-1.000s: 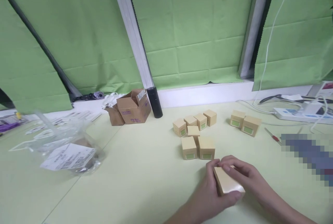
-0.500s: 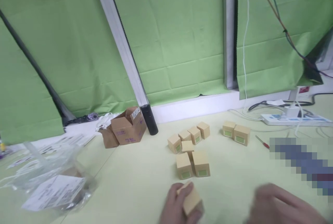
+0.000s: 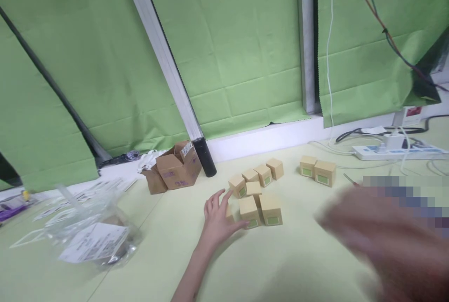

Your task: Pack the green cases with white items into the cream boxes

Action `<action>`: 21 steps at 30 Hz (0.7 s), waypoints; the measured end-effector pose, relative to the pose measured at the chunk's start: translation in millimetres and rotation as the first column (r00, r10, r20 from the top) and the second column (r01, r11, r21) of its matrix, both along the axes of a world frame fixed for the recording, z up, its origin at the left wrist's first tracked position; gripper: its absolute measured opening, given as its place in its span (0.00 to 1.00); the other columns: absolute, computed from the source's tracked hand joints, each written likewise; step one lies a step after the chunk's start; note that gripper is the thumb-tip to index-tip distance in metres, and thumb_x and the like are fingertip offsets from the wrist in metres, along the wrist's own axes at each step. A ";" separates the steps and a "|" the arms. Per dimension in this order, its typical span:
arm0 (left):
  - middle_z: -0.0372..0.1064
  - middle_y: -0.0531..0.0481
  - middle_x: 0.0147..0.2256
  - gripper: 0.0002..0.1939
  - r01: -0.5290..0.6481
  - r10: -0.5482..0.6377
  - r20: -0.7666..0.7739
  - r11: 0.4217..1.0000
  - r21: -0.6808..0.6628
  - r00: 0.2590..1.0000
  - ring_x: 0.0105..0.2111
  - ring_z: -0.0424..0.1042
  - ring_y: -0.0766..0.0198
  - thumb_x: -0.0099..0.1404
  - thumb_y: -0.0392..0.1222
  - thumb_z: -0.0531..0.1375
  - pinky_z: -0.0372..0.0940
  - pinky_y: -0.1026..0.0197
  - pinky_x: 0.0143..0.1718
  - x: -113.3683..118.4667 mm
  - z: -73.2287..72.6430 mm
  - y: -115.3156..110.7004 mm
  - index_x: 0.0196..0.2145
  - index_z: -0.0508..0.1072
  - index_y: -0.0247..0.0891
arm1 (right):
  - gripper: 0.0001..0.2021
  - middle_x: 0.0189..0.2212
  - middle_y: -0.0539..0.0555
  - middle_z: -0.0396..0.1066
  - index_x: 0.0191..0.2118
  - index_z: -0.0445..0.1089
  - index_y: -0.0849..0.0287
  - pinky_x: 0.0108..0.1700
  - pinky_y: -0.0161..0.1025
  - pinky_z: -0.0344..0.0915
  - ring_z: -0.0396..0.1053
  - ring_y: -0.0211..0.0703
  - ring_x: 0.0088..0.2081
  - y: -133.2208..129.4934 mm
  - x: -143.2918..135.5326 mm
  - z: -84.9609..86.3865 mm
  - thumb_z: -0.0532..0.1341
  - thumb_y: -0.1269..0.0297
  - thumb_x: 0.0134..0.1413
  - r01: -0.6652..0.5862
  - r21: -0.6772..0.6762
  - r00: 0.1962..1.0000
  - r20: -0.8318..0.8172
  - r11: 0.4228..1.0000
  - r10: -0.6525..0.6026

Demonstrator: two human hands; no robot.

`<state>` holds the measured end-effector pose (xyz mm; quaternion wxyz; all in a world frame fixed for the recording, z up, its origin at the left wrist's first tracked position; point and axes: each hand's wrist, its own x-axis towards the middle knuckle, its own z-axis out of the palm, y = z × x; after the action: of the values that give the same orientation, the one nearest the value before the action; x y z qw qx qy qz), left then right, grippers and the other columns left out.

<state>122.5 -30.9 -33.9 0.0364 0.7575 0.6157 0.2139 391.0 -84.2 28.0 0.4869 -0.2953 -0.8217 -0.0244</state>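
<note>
My left hand [image 3: 218, 221] is over the table at the left of a group of small tan cardboard boxes. Its fingers are spread, with the thumb reaching toward the front of a larger box [image 3: 249, 211]. A small tan box [image 3: 229, 213] shows partly between the thumb and fingers, mostly covered by the hand. Beside that larger box stands another large box [image 3: 271, 209], and several smaller boxes [image 3: 264, 175] sit behind them, some with green labels. My right hand [image 3: 382, 236] is smeared by motion at the right, close to a thin-shafted tool [image 3: 350, 179] that it partly covers.
Two labelled boxes [image 3: 324, 173] stand together at the back right. Behind them lie a power strip [image 3: 368, 152] and cables. An open brown carton [image 3: 178, 171] and a black cylinder [image 3: 205, 157] stand at the back. A clear plastic bag [image 3: 96, 241] lies at the left.
My left hand has moved forward and left, and its fingers have opened from around the small box, which now rests beside the group. My right hand has moved up toward the tool.
</note>
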 end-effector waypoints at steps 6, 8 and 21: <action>0.62 0.47 0.51 0.36 0.094 -0.092 0.018 0.991 -0.098 0.996 0.51 0.58 0.49 0.45 0.59 0.65 0.57 0.51 0.48 25.2 -1.3 12.0 0.52 0.65 0.48 | 0.35 0.44 0.64 0.69 0.51 0.61 0.62 0.40 0.49 0.67 0.68 0.61 0.44 60.5 -17.9 -22.9 0.71 0.58 0.33 0.221 -0.517 0.910 0.415 0.827 0.017; 0.65 0.48 0.48 0.33 0.102 -0.101 0.019 0.989 -0.108 0.995 0.49 0.60 0.51 0.48 0.56 0.65 0.56 0.52 0.47 23.8 -3.2 11.7 0.50 0.65 0.46 | 0.28 0.41 0.61 0.71 0.49 0.59 0.60 0.36 0.42 0.68 0.71 0.54 0.39 74.1 -12.4 -43.3 0.67 0.60 0.40 0.240 -0.558 0.904 0.427 0.795 0.027; 0.65 0.46 0.43 0.29 0.055 -0.055 -0.001 0.993 -0.108 0.998 0.46 0.61 0.52 0.48 0.57 0.63 0.56 0.55 0.46 -25.3 -1.8 39.4 0.45 0.67 0.40 | 0.23 0.47 0.64 0.65 0.46 0.64 0.60 0.49 0.49 0.58 0.60 0.60 0.51 121.3 -28.9 -44.2 0.62 0.52 0.46 0.341 -0.376 0.841 0.531 0.862 -0.102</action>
<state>97.2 8.5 -35.7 0.0819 0.7716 0.6053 0.1777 362.1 37.1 -16.2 0.1713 -0.4806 -0.8593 0.0366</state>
